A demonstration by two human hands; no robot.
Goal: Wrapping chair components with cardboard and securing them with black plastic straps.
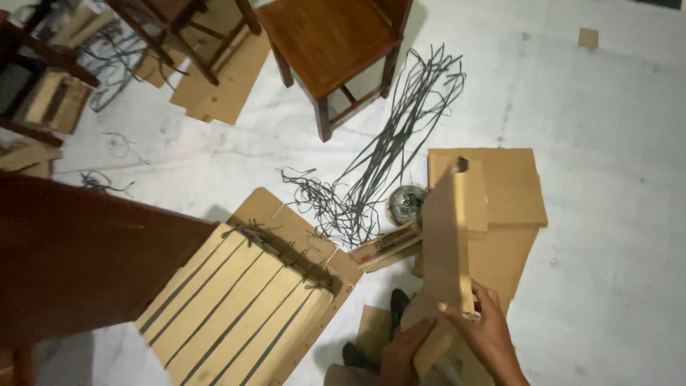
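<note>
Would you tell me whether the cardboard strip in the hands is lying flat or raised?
Raised: the cardboard strip stands up from the floor, gripped low by the right hand and left hand.

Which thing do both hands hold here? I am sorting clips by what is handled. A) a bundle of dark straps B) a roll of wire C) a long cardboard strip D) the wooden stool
C: the right hand and left hand both grip the lower end of a long cardboard strip, which stands up over the flat cardboard sheets on the floor.
</note>
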